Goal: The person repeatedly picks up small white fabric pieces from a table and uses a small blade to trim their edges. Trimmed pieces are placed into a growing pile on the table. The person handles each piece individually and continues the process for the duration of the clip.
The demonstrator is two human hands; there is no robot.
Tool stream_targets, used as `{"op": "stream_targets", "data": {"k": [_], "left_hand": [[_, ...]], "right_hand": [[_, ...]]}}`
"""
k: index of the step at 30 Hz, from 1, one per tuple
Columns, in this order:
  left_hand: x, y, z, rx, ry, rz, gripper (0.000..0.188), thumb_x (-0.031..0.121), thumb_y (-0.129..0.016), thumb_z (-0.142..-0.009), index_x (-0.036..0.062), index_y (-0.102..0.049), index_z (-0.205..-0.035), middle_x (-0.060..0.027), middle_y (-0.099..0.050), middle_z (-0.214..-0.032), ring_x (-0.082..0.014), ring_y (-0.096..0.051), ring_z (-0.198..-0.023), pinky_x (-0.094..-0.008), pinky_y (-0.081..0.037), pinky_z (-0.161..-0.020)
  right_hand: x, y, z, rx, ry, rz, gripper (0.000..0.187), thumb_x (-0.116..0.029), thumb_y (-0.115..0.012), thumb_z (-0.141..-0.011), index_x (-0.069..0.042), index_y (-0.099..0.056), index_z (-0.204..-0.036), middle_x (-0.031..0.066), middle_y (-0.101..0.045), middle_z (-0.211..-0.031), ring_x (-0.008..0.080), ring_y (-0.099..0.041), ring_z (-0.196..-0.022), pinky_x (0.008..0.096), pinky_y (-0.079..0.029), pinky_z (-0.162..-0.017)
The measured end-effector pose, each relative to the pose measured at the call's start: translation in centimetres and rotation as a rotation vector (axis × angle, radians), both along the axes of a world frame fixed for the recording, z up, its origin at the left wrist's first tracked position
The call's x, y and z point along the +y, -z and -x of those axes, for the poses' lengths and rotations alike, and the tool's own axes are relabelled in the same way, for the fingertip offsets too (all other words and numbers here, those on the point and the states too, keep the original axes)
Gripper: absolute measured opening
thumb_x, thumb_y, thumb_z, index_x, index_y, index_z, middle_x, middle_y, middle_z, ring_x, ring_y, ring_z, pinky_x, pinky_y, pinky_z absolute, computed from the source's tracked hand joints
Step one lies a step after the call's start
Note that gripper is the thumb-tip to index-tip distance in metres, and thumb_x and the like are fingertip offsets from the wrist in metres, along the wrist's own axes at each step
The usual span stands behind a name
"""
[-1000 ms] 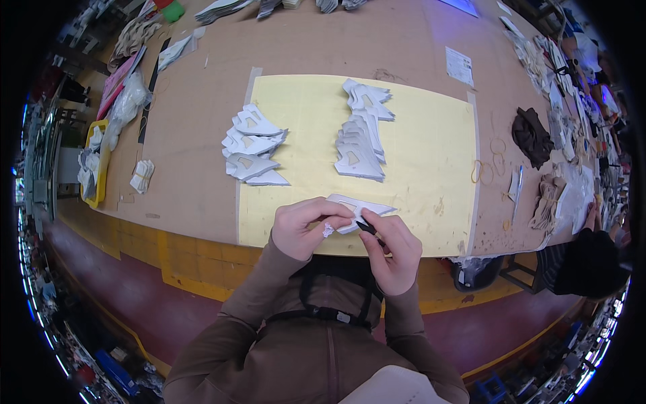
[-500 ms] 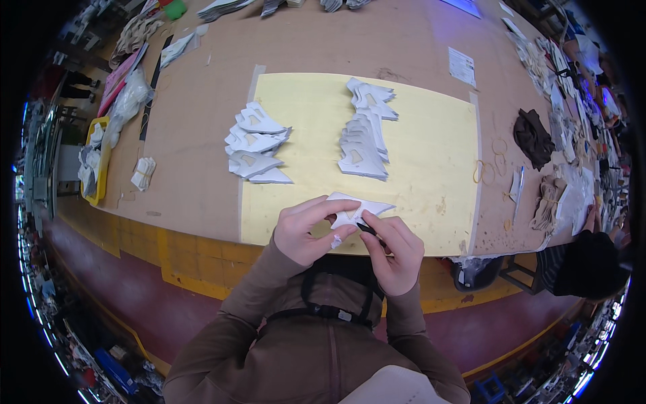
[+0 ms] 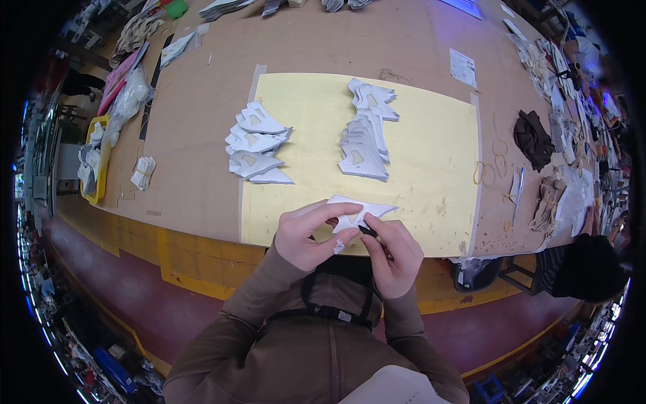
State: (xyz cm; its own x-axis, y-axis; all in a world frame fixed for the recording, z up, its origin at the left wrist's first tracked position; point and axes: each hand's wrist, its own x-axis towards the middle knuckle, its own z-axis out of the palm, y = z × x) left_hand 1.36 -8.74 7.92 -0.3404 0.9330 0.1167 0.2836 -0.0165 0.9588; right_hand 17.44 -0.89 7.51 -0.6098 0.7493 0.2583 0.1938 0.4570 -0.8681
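Fingers of right hand (image 3: 398, 250) pinch small black tool (image 3: 367, 230); left hand's (image 3: 297, 237) curl at white pointed flat piece (image 3: 358, 211) | fanned white stacks (image 3: 362, 161) beyond | crumpled dark-brown cloth (image 3: 533, 140) right

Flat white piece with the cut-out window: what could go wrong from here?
The small black tool in the bare right hand is close to the bare left hand; a slip might nick a finger if its hidden tip is sharp.
The flat white piece is near the front edge of the large yellow sheet; a pull might drag it off.
The crumpled white scrap by the left thumb might obstruct.
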Motion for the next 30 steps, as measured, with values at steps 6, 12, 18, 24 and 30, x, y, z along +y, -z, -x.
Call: {"op": "stream_targets", "data": {"k": [6,12,18,24,30], "left_hand": [[0.2,-0.2,-0.1,0.066,-0.021,-0.031,0.035,0.003,-0.072,-0.080,0.0021,-0.065,-0.113,-0.0121,-0.068,-0.092,-0.0177,-0.064,-0.073,-0.0270,-0.051,-0.065],[0.2,0.3,-0.2,0.058,-0.035,-0.032,0.034,0.003,-0.072,-0.079,0.0024,-0.065,-0.113,-0.0106,-0.066,-0.088,-0.0175,-0.062,-0.072,-0.0269,-0.050,-0.064],[0.0,0.4,0.0,-0.009,-0.065,0.046,0.030,0.005,-0.072,-0.081,-0.0017,-0.065,-0.110,-0.0102,-0.069,-0.094,-0.0122,-0.061,-0.080,-0.0252,-0.048,-0.070],[0.3,0.4,0.0,0.111,-0.028,-0.036,0.033,0.003,-0.070,-0.080,0.0029,-0.064,-0.112,-0.0115,-0.066,-0.091,-0.0202,-0.062,-0.071,-0.0282,-0.050,-0.065],[0.2,0.1,0.0,0.139,-0.020,-0.011,0.033,0.001,-0.069,-0.080,0.0028,-0.063,-0.113,-0.0118,-0.067,-0.092,-0.0209,-0.063,-0.072,-0.0284,-0.051,-0.065]], "right_hand": [[0.4,1.0,0.0,0.019,-0.036,-0.137,0.035,0.006,-0.068,-0.078,-0.006,-0.069,-0.111,0.0076,-0.059,-0.078,0.0182,-0.056,-0.060,0.0272,-0.044,-0.052],[-0.1,1.1,0.1,0.084,0.041,0.213,0.026,0.008,-0.064,-0.082,-0.003,-0.069,-0.105,0.0070,-0.058,-0.079,0.0149,-0.055,-0.067,0.0255,-0.042,-0.058],[0.1,0.9,-0.7,0.237,0.063,0.450,0.026,0.009,-0.062,-0.084,-0.001,-0.068,-0.107,0.0068,-0.058,-0.080,0.0127,-0.053,-0.070,0.0243,-0.041,-0.061],[0.2,0.4,0.1,0.000,-0.050,0.143,0.035,0.007,-0.066,-0.081,-0.005,-0.068,-0.115,0.0071,-0.058,-0.080,0.0134,-0.055,-0.063,0.0243,-0.044,-0.056],[0.2,1.0,0.4,0.008,-0.042,0.034,0.034,0.005,-0.068,-0.081,-0.006,-0.069,-0.114,0.0064,-0.058,-0.079,0.0139,-0.055,-0.063,0.0257,-0.045,-0.056]]}}
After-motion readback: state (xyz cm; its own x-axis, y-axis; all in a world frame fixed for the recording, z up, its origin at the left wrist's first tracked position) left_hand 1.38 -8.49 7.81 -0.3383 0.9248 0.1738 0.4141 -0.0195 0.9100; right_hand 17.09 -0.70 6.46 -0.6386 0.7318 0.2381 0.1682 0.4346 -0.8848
